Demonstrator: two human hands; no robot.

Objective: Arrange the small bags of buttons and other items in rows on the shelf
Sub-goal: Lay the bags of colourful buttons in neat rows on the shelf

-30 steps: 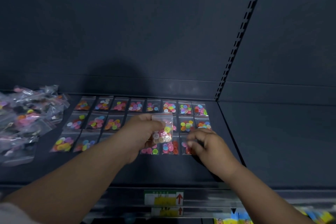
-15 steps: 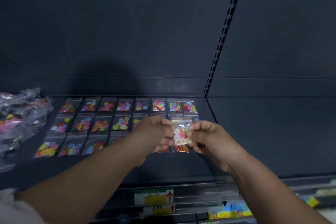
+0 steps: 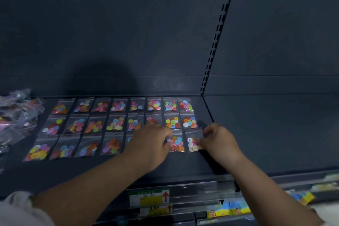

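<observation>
Clear small bags of coloured buttons lie in three rows (image 3: 117,123) on the dark shelf (image 3: 183,167). My right hand (image 3: 218,141) pinches a bag of white and cream buttons (image 3: 192,143) by its right edge; the bag lies flat at the right end of the front row. My left hand (image 3: 152,143) lies over the front row with bent fingers. Its fingertips pinch the left edge of the neighbouring bag of pink, blue and orange buttons (image 3: 177,143), and the hand hides the bags beneath it.
A loose heap of unsorted bags (image 3: 16,115) sits at the shelf's left end. A slotted upright (image 3: 216,42) divides this bay from the bare bay (image 3: 275,130) on the right. Price labels (image 3: 148,197) are on the front rail, with colourful packs (image 3: 227,211) below.
The bag of white and cream buttons passed from my left hand to my right and came down onto the shelf at the front row's right end. My left hand dropped onto the row.
</observation>
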